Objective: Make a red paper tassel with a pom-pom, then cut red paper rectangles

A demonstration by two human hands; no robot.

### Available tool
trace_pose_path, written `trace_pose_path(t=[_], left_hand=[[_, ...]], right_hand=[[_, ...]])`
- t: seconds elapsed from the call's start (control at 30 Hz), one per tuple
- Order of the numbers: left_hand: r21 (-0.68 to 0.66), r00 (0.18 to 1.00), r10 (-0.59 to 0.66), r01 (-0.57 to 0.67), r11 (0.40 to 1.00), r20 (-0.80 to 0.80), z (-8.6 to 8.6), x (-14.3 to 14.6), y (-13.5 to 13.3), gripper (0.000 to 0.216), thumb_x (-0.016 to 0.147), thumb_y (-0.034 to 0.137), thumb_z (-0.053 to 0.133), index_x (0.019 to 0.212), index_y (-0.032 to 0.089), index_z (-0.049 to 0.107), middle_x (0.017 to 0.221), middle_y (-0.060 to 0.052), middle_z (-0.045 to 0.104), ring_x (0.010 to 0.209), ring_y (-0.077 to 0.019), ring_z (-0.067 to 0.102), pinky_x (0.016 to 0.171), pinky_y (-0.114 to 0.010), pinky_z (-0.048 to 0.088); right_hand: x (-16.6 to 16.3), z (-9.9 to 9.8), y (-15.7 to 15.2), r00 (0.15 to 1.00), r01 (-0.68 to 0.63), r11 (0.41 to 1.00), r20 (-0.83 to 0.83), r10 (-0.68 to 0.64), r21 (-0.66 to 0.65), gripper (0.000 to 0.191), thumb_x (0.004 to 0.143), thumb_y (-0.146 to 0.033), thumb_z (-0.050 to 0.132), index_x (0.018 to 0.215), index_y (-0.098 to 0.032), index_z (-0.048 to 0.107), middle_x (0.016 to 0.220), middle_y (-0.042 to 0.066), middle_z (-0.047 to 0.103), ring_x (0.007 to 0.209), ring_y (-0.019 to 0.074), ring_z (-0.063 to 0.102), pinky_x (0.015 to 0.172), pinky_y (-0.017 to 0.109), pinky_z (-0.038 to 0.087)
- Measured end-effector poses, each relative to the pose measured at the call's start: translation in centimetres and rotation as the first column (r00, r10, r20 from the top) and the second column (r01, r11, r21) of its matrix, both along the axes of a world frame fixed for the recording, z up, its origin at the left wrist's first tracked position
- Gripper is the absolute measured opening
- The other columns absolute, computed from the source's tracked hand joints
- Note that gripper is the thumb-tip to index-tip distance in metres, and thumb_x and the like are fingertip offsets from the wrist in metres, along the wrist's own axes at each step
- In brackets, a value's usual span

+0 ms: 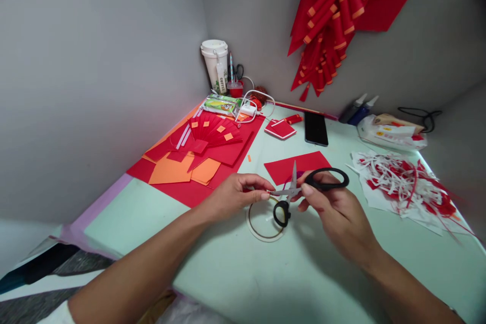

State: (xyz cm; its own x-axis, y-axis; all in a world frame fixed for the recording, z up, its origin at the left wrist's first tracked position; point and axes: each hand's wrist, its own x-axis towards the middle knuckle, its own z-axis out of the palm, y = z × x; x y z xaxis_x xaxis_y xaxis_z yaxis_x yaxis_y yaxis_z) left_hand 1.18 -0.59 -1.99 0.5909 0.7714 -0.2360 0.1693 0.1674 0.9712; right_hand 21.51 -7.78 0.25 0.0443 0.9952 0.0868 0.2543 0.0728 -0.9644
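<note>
My right hand (337,212) grips a pair of black-handled scissors (294,185), its blades spread apart. One blade points left towards the fingertips of my left hand (243,192). My left thumb and fingers are pinched together there, just above a roll of tape (248,225). Whatever lies between them is too small to make out. The tape roll lies flat on the table, partly covered by the lower scissor handle. Behind the scissors is a piece of red paper (281,164), its right part hidden by my right hand.
Red sheets (178,190) with orange paper pieces (170,169) and a folded red fan (212,134) lie at left. A phone (316,129) rests at the back. Paper scraps (406,182) are heaped at right. A white cup (214,63) stands in the corner; red paper firecrackers (334,15) hang on the wall.
</note>
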Motion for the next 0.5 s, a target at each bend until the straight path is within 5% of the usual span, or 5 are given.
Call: trace_pose_path(t=[0.2,0.5], left_hand=[[0.035,1.000,-0.021,0.021,0.999,0.005,-0.13,-0.04,0.08,0.016,0.079,0.029,0.068,0.087,0.015,0.071,0.074,0.001,0.063,0.067,-0.0089,0.049,0.063,-0.020,0.036],[-0.039,0.999,0.023,-0.022,0.999,0.028,0.21,0.05,0.08,0.018,0.078,0.031,0.069,0.086,0.015,0.070,0.076,0.000,0.063,0.070,-0.0100,0.052,0.066,-0.021,0.037]], right_hand=[[-0.19,-0.32,-0.24,0.996,0.003,0.997,0.087,-0.010,0.077,0.019,0.093,-0.034,0.053,0.086,-0.021,0.065,0.089,0.002,0.062,0.069,0.0139,0.062,0.062,0.023,0.053],[0.36,-0.37,-0.87,0.995,0.095,0.987,-0.024,-0.093,0.127,0.012,0.091,-0.034,0.057,0.094,-0.023,0.063,0.092,0.000,0.058,0.066,0.0121,0.064,0.060,0.023,0.054]])
